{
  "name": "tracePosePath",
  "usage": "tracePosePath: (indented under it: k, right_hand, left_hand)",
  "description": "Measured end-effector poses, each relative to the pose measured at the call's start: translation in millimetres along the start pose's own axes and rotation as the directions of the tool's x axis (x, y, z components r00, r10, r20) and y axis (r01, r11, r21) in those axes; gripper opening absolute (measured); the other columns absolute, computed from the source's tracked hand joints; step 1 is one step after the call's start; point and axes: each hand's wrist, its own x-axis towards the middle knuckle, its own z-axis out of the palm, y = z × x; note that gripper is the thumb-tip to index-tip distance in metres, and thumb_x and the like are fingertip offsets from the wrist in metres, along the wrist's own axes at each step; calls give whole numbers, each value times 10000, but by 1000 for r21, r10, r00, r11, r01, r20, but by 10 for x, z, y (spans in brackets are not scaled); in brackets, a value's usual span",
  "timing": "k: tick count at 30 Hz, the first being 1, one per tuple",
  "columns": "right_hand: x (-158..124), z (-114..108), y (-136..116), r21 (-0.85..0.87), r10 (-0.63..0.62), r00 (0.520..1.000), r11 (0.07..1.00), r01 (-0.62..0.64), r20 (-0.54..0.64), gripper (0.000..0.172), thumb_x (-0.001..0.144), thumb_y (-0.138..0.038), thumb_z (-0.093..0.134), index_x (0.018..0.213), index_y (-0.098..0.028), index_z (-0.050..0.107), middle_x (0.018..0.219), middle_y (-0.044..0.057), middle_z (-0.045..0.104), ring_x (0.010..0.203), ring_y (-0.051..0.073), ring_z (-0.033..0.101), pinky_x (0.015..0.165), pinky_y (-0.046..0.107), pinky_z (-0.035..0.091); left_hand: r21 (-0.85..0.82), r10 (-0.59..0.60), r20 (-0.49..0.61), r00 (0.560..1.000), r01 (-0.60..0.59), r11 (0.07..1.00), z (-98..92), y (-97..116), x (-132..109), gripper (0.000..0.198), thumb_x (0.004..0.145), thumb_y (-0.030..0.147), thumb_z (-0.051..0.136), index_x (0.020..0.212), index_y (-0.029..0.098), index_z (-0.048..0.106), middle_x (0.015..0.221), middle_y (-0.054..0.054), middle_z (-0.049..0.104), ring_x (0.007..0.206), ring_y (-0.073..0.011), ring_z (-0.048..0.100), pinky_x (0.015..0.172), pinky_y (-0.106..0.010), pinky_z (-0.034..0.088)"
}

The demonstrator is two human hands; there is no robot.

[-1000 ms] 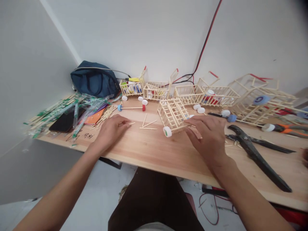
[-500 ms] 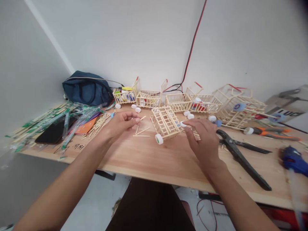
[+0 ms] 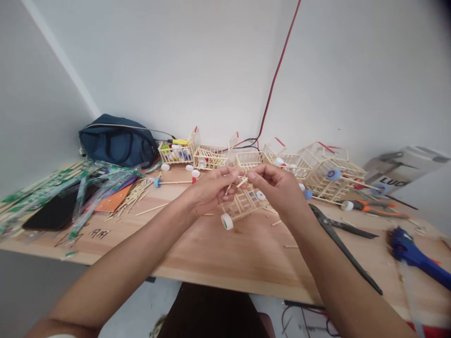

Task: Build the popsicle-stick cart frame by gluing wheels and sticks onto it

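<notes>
My left hand [image 3: 211, 190] and my right hand [image 3: 276, 188] are raised together above the wooden table [image 3: 246, 249], fingertips almost meeting. Both pinch a short wooden stick [image 3: 241, 182] between them. Right behind and below the hands lies a small stick-built cart [image 3: 239, 206] with a white bottle-cap wheel [image 3: 227, 221] at its near corner. My fingers partly hide the cart's top.
Several more stick carts [image 3: 207, 157] line the wall. A blue bag [image 3: 118, 143] stands at the back left beside wrapped chopsticks [image 3: 77, 188] and a black phone [image 3: 52, 213]. Black pliers [image 3: 338, 234], orange-handled pliers [image 3: 380, 209] and a blue glue gun [image 3: 414, 256] lie on the right.
Both hands rose off the table and came together. The left hand picked a stick up from the table and the right hand left the cart and joined it on the stick.
</notes>
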Motion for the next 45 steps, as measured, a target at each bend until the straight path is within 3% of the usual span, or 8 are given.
tracePosePath:
  k: [6, 11, 18, 23, 30, 36, 39, 45]
  right_hand:
    - [160, -41, -125, -80, 90, 985, 994, -79, 145, 226, 787, -412, 697, 777, -187, 678, 651, -23, 615, 568, 99, 492, 564, 259, 369]
    - [334, -3, -186, -291, 17, 991, 957, 22, 133, 234, 807, -383, 621, 720, -176, 687, 683, 10, 677, 614, 128, 538, 601, 275, 384]
    - [391, -29, -180, -356, 73, 989, 934, -24, 126, 301, 779, -440, 626, 666, -166, 681, 594, -7, 603, 557, 107, 452, 560, 270, 319]
    - [401, -20, -196, -309, 127, 983, 948, -81, 131, 334, 772, -484, 633, 634, -181, 642, 507, -43, 482, 485, 85, 352, 501, 267, 248]
    - [375, -66, -234, -166, 120, 981, 982, -94, 155, 297, 765, -452, 659, 659, -185, 585, 591, -36, 526, 518, 76, 376, 503, 254, 265]
    - [374, -139, -180, 35, 135, 990, 990, -134, -34, 331, 728, -487, 731, 732, -184, 596, 602, -57, 507, 522, 69, 391, 507, 244, 277]
    - [398, -150, -148, 83, 133, 990, 988, -129, -47, 339, 712, -485, 748, 719, -182, 595, 596, -53, 518, 530, 71, 400, 513, 238, 283]
    - [390, -131, -105, 139, 156, 987, 979, -151, -23, 354, 713, -505, 738, 724, -192, 573, 589, -59, 509, 520, 71, 394, 502, 236, 280]
  left_hand:
    - [132, 186, -117, 976, -170, 977, -85, 56, 105, 352, 802, -27, 568, 1117, 124, 614, 1094, -123, 695, 856, -119, 664, 775, -235, 511]
    - [502, 427, 201, 882, -467, 728, -104, 149, 145, 666, 827, 51, 584, 1441, 280, 470, 1587, -85, 372, 1441, -298, 376, 955, -341, 525]
    - [696, 400, 402, 824, -559, 451, -118, 252, 197, 873, 808, 11, 522, 1563, 344, 239, 1661, -21, 208, 1502, -321, 262, 1146, -465, 389]
    - [683, 455, 384, 803, -579, 445, 13, 323, 142, 855, 769, -35, 578, 1506, 353, 381, 1643, -36, 266, 1535, -301, 165, 1128, -423, 408]
    - [636, 456, 416, 787, -610, 473, 152, 379, 172, 840, 732, -69, 602, 1463, 324, 469, 1618, -44, 325, 1532, -267, 195, 1154, -383, 371]
    - [560, 259, 156, 953, -301, 771, 52, 442, 269, 348, 884, 242, 600, 1218, 148, 624, 1305, -164, 623, 1054, -237, 664, 752, -312, 570]
    - [652, 168, 217, 962, -271, 708, 25, 453, 284, 179, 831, 267, 671, 942, 135, 717, 922, -81, 725, 821, -161, 653, 687, -247, 504]
    - [802, 237, 182, 954, -283, 526, 89, 359, 287, 190, 792, 304, 682, 715, 136, 730, 649, -3, 646, 614, -104, 526, 567, -212, 344]
